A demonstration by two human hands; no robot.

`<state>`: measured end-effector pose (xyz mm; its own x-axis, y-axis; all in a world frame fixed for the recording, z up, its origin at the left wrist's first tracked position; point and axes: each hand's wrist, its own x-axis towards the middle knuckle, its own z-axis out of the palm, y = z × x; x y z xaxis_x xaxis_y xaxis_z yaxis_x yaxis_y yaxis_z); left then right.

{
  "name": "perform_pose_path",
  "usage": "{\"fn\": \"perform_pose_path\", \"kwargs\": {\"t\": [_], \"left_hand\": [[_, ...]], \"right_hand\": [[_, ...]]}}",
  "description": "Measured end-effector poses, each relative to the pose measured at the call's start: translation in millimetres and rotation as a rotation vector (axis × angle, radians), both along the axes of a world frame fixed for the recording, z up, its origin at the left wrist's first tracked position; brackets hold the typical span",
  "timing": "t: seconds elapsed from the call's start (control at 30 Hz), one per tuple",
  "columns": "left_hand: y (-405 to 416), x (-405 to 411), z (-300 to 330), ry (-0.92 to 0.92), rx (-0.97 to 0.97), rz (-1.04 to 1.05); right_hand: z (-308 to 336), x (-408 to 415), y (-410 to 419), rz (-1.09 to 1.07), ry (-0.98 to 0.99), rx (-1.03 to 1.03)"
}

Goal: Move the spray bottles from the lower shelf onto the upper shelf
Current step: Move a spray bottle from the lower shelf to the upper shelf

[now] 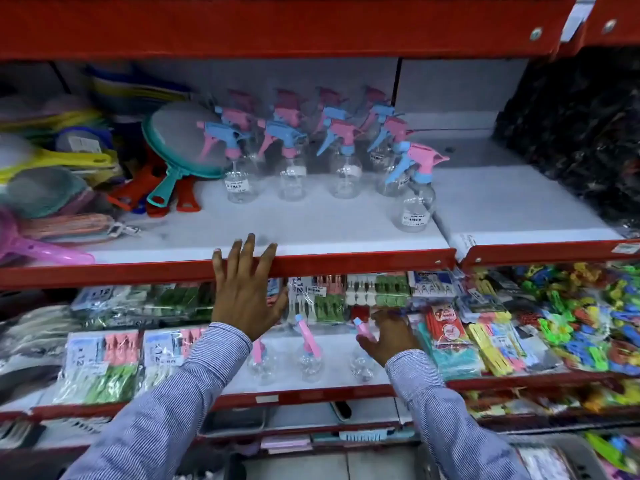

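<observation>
Several clear spray bottles with pink and blue trigger heads stand in rows on the upper shelf (311, 233); the nearest one (414, 199) stands at the front right of the group. Three more clear bottles sit on the lower shelf (304, 389): a left one (260, 362), a middle one (309, 358) and a right one (362, 365). My left hand (244, 289) rests flat with fingers spread over the upper shelf's red front edge and holds nothing. My right hand (389, 336) is down at the right bottle, fingers curled around its pink trigger head.
Teal, red and yellow mesh strainers (180, 147) crowd the upper shelf's left side. A dark bag (581, 133) fills its right end, with bare shelf between it and the bottles. Packs of clothes pegs (104, 358) and coloured clips (571, 323) flank the lower bottles.
</observation>
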<state>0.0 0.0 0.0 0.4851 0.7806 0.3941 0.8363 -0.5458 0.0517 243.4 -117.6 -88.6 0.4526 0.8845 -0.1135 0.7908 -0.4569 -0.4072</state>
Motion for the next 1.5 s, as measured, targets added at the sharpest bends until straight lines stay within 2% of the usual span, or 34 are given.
{"fn": "perform_pose_path", "kwargs": {"t": [0.13,0.27,0.43,0.63,0.8,0.93,1.1,1.2,1.33,1.5], "left_hand": [[-3,0,1,0.011,0.008,0.008],[-1,-2,1,0.034,0.006,0.007],[-5,-3,1,0.021,0.000,0.008],[-4,-2,-1,-0.013,-0.011,-0.004],[-4,-2,-2,-0.032,-0.017,-0.006],[-5,-3,-1,-0.018,-0.028,0.000],[-5,-3,0,-0.014,-0.042,0.004],[-4,-3,-2,-0.035,-0.036,0.000],[-4,-1,-3,-0.034,-0.023,0.003],[-2,0,-5,-0.041,-0.030,0.006]], "right_hand": [[-10,-10,5,-0.024,0.103,-0.225],[2,-15,5,-0.043,0.066,-0.161],[72,-21,-6,-0.053,0.073,0.065],[202,-33,-28,-0.031,0.086,0.465],[260,-22,10,-0.051,0.100,0.679],[260,-6,60,-0.096,0.132,0.688],[230,4,102,-0.095,0.180,0.711],[217,6,113,-0.135,0.193,0.794],[208,3,117,-0.179,0.306,0.898],[203,0,120,-0.191,0.393,0.951]]}}
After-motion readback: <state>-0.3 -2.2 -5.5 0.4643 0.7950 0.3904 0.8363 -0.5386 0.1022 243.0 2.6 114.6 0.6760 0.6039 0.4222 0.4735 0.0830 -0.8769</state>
